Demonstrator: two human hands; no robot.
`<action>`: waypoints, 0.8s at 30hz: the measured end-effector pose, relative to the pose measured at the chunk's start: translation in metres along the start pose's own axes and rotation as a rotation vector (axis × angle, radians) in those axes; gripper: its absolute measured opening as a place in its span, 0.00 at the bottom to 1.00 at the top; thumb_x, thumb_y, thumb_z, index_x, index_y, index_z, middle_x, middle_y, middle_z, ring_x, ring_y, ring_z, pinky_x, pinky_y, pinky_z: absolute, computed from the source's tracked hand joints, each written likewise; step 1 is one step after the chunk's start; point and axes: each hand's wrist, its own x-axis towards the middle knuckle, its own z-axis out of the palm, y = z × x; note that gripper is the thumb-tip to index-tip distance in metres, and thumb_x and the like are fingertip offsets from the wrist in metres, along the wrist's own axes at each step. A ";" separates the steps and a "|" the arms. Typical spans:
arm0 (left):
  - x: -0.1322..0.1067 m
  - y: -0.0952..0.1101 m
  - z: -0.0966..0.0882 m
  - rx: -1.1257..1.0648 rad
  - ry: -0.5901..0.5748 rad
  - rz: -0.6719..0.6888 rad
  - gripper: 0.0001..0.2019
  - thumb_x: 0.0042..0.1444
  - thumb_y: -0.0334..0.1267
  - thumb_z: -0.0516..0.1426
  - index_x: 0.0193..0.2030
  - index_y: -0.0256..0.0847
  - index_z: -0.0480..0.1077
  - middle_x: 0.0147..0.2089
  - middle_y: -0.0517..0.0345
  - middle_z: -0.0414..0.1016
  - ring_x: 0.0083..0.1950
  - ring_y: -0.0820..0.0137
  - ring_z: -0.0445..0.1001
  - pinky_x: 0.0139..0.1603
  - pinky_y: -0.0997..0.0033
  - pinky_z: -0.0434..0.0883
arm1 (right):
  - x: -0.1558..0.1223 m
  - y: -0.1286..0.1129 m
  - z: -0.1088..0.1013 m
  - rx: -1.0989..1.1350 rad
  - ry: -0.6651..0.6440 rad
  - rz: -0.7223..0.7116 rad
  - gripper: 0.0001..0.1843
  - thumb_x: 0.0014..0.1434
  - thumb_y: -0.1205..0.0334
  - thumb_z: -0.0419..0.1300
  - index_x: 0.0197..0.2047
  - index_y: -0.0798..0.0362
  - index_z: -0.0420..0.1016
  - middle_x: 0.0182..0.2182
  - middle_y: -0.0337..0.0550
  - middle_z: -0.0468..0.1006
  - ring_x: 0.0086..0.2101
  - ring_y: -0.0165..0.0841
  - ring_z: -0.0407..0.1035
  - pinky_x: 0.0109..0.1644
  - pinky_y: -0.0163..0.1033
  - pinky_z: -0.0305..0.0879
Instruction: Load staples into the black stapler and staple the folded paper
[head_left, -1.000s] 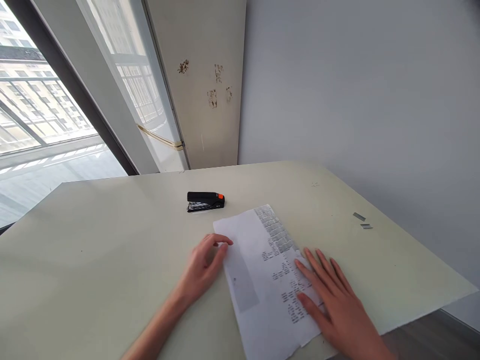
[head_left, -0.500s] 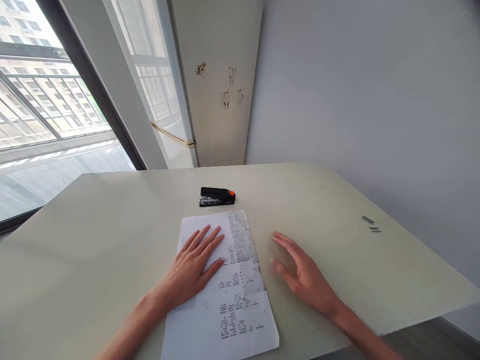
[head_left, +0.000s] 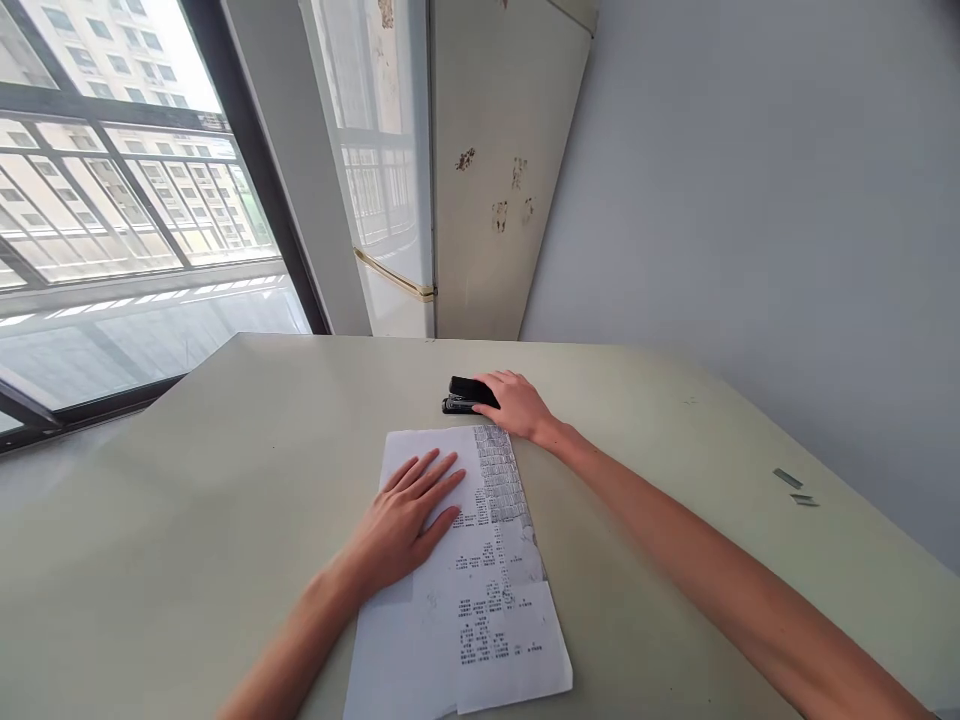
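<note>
Printed paper sheets [head_left: 517, 640] lie on the table, with a grid of many staples [head_left: 501, 470] along their upper right part. My left hand [head_left: 409, 515] rests flat on the paper, fingers spread. Beyond the top edge of the paper is a black stapler [head_left: 466, 390], its jaw end pointing left. My right hand [head_left: 517, 402] is closed around the stapler's right end and hides that part. The stapler appears to be still on the tabletop.
The pale table [head_left: 247, 480] reaches toward a grey wall [head_left: 750, 200] at the right. Small strips of staples [head_left: 795, 485] lie near its right edge. A white refrigerator [head_left: 502, 270] with rusty marks stands behind, and a window [head_left: 135, 200] is at the left.
My right hand has moved from beside the paper up to the stapler and taken hold of it. My left hand stays flat on the paper. The view has shifted slightly left.
</note>
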 end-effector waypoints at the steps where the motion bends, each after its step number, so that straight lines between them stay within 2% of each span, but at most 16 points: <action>1: -0.001 0.000 -0.001 0.000 -0.001 -0.010 0.25 0.73 0.49 0.52 0.74 0.55 0.62 0.79 0.65 0.53 0.81 0.56 0.49 0.80 0.46 0.44 | 0.002 0.000 0.001 -0.002 -0.009 0.005 0.19 0.65 0.61 0.66 0.59 0.50 0.75 0.52 0.49 0.82 0.53 0.48 0.73 0.62 0.58 0.66; 3: -0.004 -0.001 -0.004 -0.034 0.010 -0.023 0.25 0.72 0.48 0.53 0.74 0.55 0.63 0.78 0.65 0.54 0.80 0.56 0.49 0.80 0.46 0.44 | 0.001 0.002 -0.004 0.000 -0.008 0.021 0.16 0.65 0.61 0.65 0.56 0.49 0.77 0.50 0.48 0.82 0.51 0.48 0.74 0.59 0.58 0.68; 6: -0.006 -0.004 -0.005 -0.150 0.054 -0.030 0.24 0.71 0.48 0.56 0.72 0.56 0.66 0.77 0.65 0.57 0.80 0.55 0.50 0.80 0.45 0.43 | -0.018 0.008 -0.025 0.012 0.024 0.056 0.15 0.66 0.58 0.64 0.56 0.46 0.77 0.51 0.46 0.82 0.52 0.47 0.74 0.56 0.55 0.70; 9: -0.007 -0.007 -0.005 -0.191 0.065 -0.032 0.24 0.70 0.48 0.56 0.72 0.57 0.66 0.77 0.64 0.57 0.80 0.54 0.50 0.80 0.45 0.41 | -0.052 0.018 -0.057 0.039 0.032 0.089 0.16 0.67 0.54 0.63 0.56 0.43 0.77 0.51 0.44 0.82 0.50 0.45 0.75 0.51 0.52 0.73; 12: -0.005 -0.009 -0.005 -0.135 0.051 -0.030 0.25 0.71 0.49 0.55 0.73 0.56 0.65 0.78 0.64 0.55 0.80 0.55 0.49 0.80 0.45 0.41 | -0.095 0.027 -0.087 0.099 -0.032 0.152 0.16 0.66 0.48 0.63 0.55 0.40 0.77 0.51 0.43 0.83 0.46 0.45 0.76 0.43 0.49 0.74; 14: -0.001 -0.010 -0.004 -0.088 0.033 -0.025 0.25 0.72 0.49 0.54 0.74 0.56 0.64 0.78 0.65 0.55 0.81 0.56 0.48 0.80 0.45 0.42 | -0.123 0.033 -0.100 0.116 -0.066 0.206 0.18 0.65 0.43 0.63 0.54 0.39 0.78 0.50 0.42 0.83 0.43 0.44 0.76 0.42 0.49 0.74; 19: 0.016 -0.011 -0.005 -0.036 -0.011 -0.003 0.26 0.72 0.50 0.53 0.74 0.54 0.62 0.79 0.64 0.54 0.81 0.57 0.47 0.80 0.48 0.40 | -0.172 0.045 -0.108 0.148 -0.072 0.312 0.24 0.63 0.35 0.62 0.56 0.37 0.79 0.50 0.41 0.83 0.41 0.44 0.76 0.39 0.49 0.76; 24: 0.031 -0.006 -0.012 -0.252 0.001 -0.030 0.25 0.67 0.51 0.59 0.69 0.54 0.70 0.76 0.62 0.60 0.80 0.55 0.50 0.80 0.47 0.38 | -0.182 0.043 -0.100 0.266 -0.058 0.297 0.21 0.65 0.38 0.62 0.56 0.37 0.79 0.52 0.42 0.82 0.43 0.44 0.76 0.41 0.48 0.75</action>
